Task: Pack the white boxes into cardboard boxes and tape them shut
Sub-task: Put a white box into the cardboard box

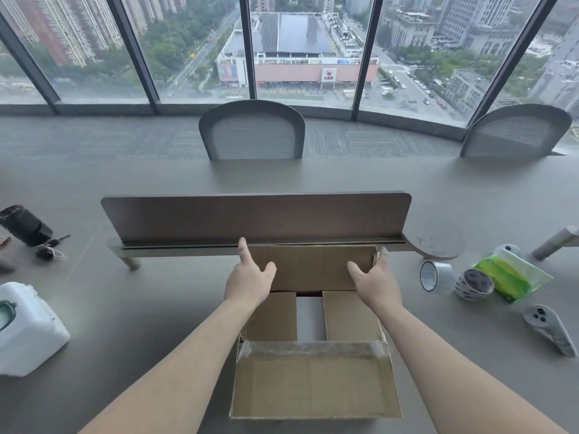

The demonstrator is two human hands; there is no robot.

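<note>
Squarely in front of the person, an open brown cardboard box sat on the grey surface, just short of a low brown divider panel. Its two short side flaps were folded in. Through the gap between them showed a strip of the white box packed inside. The near flap hung out towards the person, with crinkled clear tape along its fold. The far flap stood upright.

The left hand was at that flap's left edge, with its fingers straight, the index pointing up and the thumb spread towards the flap's inner face. The right hand mirrored it at the right edge, with straight fingers and the thumb against the cardboard. Neither hand was curled around anything.

To the right, on the surface, a roll of clear packing tape stood on edge beside a second roll with a dark patterned core. Just past them lay a green-and-white plastic packet, and nearer the person a white handheld controller. At the left edge sat a white foam block, and further back a black cylinder lay on its side. Beyond the surface a grey mesh-backed chair faced tall windows.
</note>
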